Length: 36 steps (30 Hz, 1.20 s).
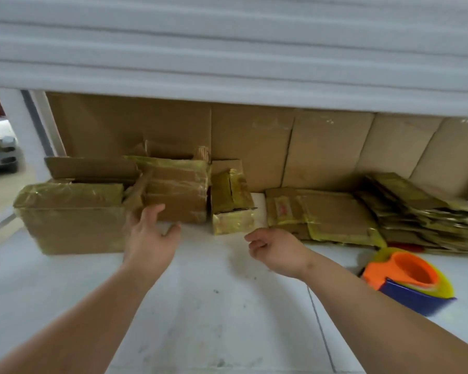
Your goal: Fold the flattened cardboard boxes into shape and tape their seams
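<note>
Folded, taped cardboard boxes stand at the back of the white table: a large box (73,217) at left, a middle box (176,195) and a small box (231,203). My left hand (149,236) is spread just in front of the middle box, fingers straight, holding nothing. My right hand (276,249) hovers over the table with loosely curled, empty fingers. A stack of flattened boxes (335,214) lies at right. An orange and blue tape dispenser (408,279) with yellow tape rests on the table by my right forearm.
Large cardboard sheets (254,136) lean against the back behind the boxes. A white ribbed panel (227,49) hangs overhead. The white table (214,306) extends toward me. At far left there is an open gap past the table edge.
</note>
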{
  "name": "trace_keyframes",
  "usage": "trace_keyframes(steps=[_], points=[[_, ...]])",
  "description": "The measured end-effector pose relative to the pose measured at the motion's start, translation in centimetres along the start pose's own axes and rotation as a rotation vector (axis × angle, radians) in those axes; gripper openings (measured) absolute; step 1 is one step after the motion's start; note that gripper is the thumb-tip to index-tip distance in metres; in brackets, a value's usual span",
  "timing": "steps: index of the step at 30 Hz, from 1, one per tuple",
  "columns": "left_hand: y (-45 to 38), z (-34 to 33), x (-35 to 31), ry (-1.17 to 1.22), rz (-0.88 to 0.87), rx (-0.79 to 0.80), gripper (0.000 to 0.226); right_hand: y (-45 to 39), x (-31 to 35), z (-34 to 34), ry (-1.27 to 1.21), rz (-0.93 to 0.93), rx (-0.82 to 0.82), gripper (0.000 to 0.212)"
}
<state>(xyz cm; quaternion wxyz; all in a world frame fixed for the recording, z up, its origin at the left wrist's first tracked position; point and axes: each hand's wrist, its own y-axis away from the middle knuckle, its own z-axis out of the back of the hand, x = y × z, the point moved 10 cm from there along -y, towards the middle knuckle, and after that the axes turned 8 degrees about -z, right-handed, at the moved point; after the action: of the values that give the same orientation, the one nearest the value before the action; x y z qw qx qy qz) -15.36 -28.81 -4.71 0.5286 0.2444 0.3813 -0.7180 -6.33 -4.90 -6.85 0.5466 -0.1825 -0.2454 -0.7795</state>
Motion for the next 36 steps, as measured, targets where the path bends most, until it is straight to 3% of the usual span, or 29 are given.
trace_keyframes(steps=[6,13,17,20,22,28,30,36], points=[[3.6,-11.5,-9.8,-0.057,-0.176,0.201,0.043,3.8,-9.3,8.3,0.329,-0.038,-0.087,0.035],[5.1,-19.5,-13.3,-0.138,-0.155,0.390,0.050,3.9,-18.0,14.0,0.397,-0.170,-0.155,0.012],[3.3,-22.2,-13.0,-0.181,-0.122,0.454,0.057,1.6,-21.3,16.0,0.319,-0.260,-0.183,0.015],[2.0,-24.5,-12.7,-0.206,-0.095,0.546,0.061,-0.6,-24.1,16.9,0.281,-0.385,-0.157,0.036],[1.4,-25.9,-12.4,-0.188,-0.072,0.585,0.056,-1.7,-25.0,17.1,0.273,-0.417,-0.121,0.039],[0.4,-27.9,-9.4,-0.329,0.009,0.642,0.071,-3.8,-27.5,16.5,0.350,-0.468,-0.024,0.035],[-0.3,-28.4,-8.7,-0.365,0.041,0.623,0.065,-4.1,-28.1,16.2,0.332,-0.497,-0.019,0.036],[-0.9,-28.8,-8.9,-0.202,0.085,0.521,0.060,-5.3,-28.2,15.8,0.284,-0.452,0.021,0.028]])
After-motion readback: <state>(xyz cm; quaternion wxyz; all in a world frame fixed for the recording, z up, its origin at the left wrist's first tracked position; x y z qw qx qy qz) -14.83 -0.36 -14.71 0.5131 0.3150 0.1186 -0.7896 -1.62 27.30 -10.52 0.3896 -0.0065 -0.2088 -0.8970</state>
